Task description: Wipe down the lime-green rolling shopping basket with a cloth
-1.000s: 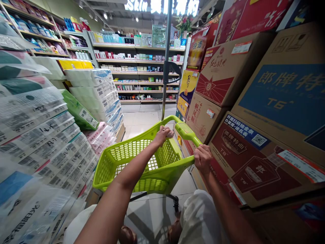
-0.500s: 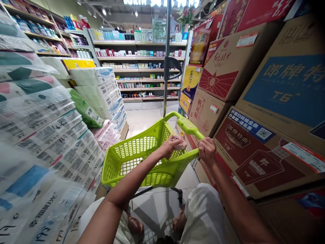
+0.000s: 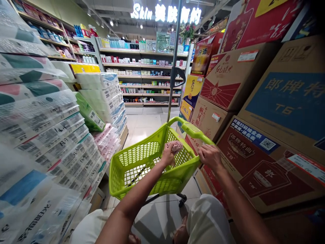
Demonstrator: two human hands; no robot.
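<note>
A lime-green plastic shopping cart (image 3: 149, 184) stands turned sideways in front of me, with perforated walls and dark wheels below. My right hand (image 3: 209, 156) is closed round the near end of its green handle (image 3: 194, 130). My left hand (image 3: 168, 153) reaches over the basket, closed on a crumpled pinkish cloth (image 3: 177, 146) near the handle-side wall. No goods show in the visible part of the basket. A tall metal pole (image 3: 175, 51) with a dark loop rises behind the cart's handle; its foot is hidden.
Stacked packs of tissue paper (image 3: 61, 132) line the left side. Printed cartons (image 3: 274, 162) are piled high close on my right. Tiled floor (image 3: 144, 122) runs ahead to shelves of small boxed goods (image 3: 142, 71) under a lit sign.
My left hand with the cloth has moved slightly left and lower, further into the basket. The view has tilted up, showing more of the sign. My right hand stays on the handle.
</note>
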